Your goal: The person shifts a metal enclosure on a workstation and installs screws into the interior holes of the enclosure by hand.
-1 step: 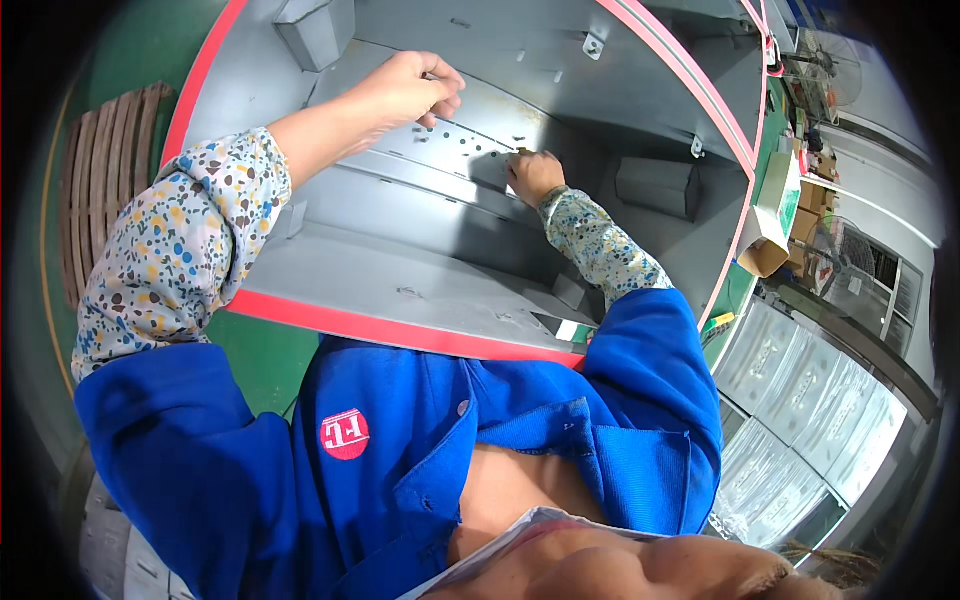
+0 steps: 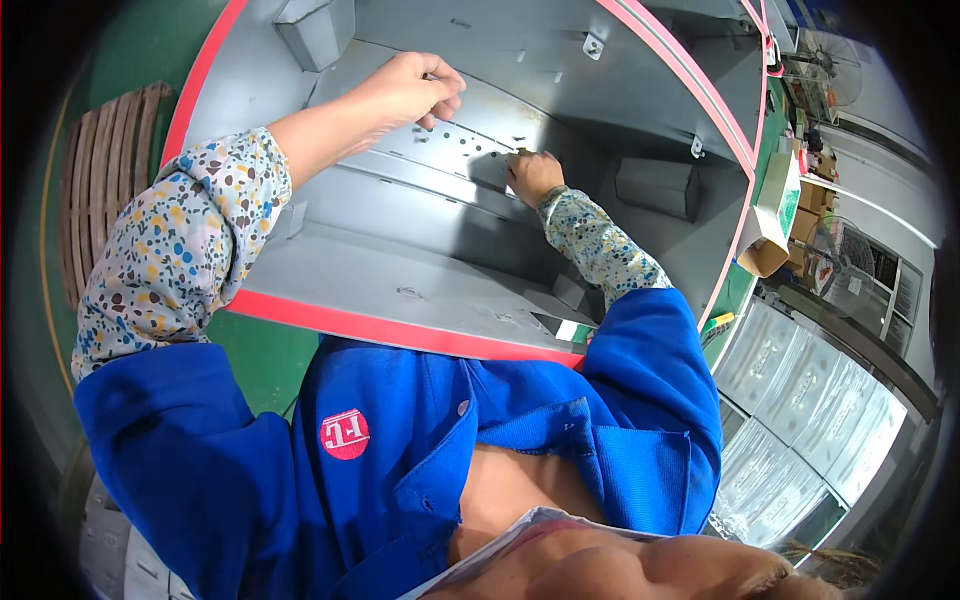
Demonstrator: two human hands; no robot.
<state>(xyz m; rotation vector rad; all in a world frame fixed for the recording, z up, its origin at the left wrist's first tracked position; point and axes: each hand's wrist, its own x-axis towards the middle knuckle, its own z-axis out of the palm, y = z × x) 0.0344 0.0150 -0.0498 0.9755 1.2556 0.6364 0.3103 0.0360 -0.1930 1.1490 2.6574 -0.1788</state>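
Note:
Both my arms reach into a grey metal cabinet (image 2: 400,270) with a red rim. My left hand (image 2: 405,92) is up against a slanted inner panel (image 2: 470,140) pierced with a row of small holes; its fingers are curled together at the holes, and nothing clear shows in them. My right hand (image 2: 533,175) is lower and to the right on the same panel. Its fingers are closed, with a small white piece (image 2: 510,189) showing at the fingertips. Patterned sleeve covers and a blue jacket cover my arms.
Grey box-shaped brackets sit inside the cabinet at the top left (image 2: 315,30) and the right (image 2: 655,185). An open cardboard box (image 2: 765,250) and a fan (image 2: 835,70) stand to the right. Trays of wrapped pale parts (image 2: 800,400) lie lower right, a wooden pallet (image 2: 100,180) on the green floor left.

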